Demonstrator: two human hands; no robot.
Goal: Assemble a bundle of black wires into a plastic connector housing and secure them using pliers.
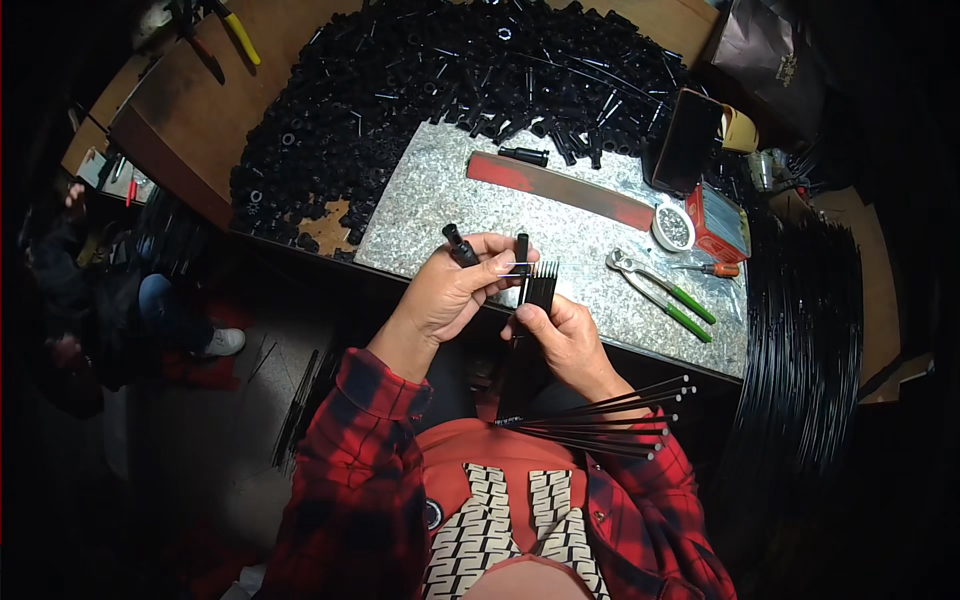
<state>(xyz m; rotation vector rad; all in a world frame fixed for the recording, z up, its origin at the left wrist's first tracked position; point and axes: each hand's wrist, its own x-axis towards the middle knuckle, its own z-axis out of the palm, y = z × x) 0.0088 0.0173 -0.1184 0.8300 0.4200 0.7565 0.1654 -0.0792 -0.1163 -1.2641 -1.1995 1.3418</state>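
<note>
My left hand [450, 290] is closed around black tube-shaped fittings. One black fitting [459, 246] sticks up past the thumb, and another slim black piece [522, 250] stands at the fingertips. Close beside them, my right hand [570, 345] pinches a flat row of thin black cables [541, 288] with bright, bare tips pointing up. The fingertips of both hands nearly meet at these tips. Below the right wrist, black rods with round pale ends [600, 428] fan out over my lap and sleeve; whether they belong to the same bundle I cannot tell.
A speckled board [420, 200] carries a red-and-dark bar [560, 190], green-handled pincers [660, 295], an orange-handled screwdriver [720, 269], a white bowl of small metal bits [673, 228] and a red box [718, 225]. Behind lie heaped black fittings [400, 90]. Long cables [800, 330] hang right; a person [90, 290] is left.
</note>
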